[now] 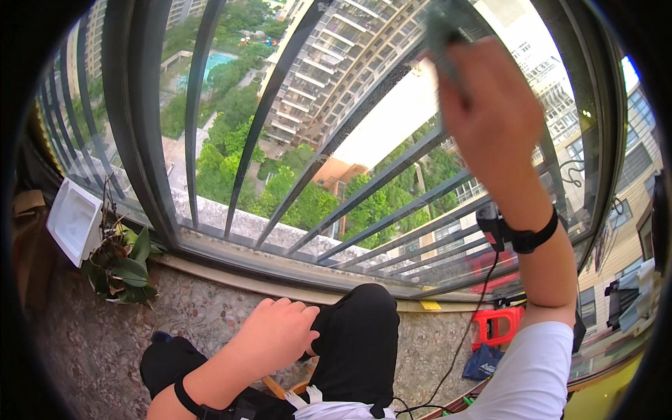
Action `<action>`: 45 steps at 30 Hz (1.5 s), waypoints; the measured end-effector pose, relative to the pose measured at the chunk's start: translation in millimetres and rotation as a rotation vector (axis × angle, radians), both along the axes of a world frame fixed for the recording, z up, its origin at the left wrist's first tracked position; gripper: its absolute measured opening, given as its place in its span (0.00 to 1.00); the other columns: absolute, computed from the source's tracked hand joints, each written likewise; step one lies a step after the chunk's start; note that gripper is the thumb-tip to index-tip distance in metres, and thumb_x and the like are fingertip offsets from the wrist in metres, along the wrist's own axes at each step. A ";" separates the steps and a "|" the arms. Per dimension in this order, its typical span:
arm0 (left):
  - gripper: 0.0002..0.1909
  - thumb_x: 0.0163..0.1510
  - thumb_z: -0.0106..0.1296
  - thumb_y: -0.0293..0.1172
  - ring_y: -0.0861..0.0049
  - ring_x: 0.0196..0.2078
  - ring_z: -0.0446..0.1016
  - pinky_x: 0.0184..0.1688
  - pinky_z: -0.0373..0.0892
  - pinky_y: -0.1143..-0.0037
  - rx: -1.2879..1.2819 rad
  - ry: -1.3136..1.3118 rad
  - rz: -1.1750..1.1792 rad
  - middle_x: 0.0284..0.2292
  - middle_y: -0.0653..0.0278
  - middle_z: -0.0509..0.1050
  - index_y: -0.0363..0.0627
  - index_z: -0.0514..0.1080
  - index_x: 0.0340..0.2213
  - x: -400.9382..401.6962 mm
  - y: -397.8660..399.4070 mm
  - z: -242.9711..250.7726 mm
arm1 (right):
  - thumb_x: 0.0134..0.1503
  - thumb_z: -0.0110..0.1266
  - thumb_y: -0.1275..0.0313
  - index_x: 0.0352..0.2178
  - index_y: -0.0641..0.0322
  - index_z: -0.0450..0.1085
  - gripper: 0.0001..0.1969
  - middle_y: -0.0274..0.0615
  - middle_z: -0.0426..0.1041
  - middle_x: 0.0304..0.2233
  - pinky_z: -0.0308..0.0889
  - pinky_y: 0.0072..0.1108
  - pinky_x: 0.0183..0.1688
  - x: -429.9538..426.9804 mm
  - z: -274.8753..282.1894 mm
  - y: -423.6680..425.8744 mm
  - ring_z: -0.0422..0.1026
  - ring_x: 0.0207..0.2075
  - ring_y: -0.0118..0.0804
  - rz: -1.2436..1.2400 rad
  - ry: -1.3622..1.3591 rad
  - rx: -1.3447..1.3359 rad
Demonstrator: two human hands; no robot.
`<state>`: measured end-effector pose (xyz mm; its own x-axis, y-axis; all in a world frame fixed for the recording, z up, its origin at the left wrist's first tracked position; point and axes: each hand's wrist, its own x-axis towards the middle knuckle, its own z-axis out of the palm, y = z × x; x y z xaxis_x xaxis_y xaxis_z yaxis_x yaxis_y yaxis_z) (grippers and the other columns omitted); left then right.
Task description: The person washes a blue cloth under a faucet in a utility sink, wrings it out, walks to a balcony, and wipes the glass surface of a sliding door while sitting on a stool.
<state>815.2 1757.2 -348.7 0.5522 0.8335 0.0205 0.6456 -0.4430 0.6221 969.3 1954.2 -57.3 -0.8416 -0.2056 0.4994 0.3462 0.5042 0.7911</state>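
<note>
My right hand [488,105] is raised high against the glass window [367,199], blurred. Gripped in its fingers is a dark grey-green item [441,31], perhaps a cloth or wiping tool, too blurred to name surely. A black strap with a small camera [488,226] sits on that wrist, and a cable hangs from it. My left hand [278,331] lies against my bent leg in black trousers [357,341], knuckles up. Its fingertips are hidden, so I cannot tell whether anything is under them.
Dark metal bars [252,142] stand along the window, with buildings and trees far below. A potted plant [126,268] and a white plastic tray [76,220] are at the left. At the right are a red plastic stool [496,323] and a blue bag [482,362].
</note>
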 end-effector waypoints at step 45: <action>0.31 0.62 0.58 0.50 0.51 0.51 0.79 0.53 0.71 0.55 -0.170 0.243 0.007 0.46 0.53 0.81 0.37 0.71 0.56 7.5 0.5 -20.0 | 0.44 0.71 0.74 0.35 0.54 0.76 0.15 0.34 0.69 0.28 0.67 0.28 0.27 3.2 -8.0 -4.1 0.73 0.26 0.36 0.007 -0.078 -0.088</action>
<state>822.7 1757.7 -368.7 0.5176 0.8175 -0.2524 0.7877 -0.3402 0.5135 972.5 1950.1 -65.2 -0.8775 -0.1697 0.4485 0.2813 0.5753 0.7680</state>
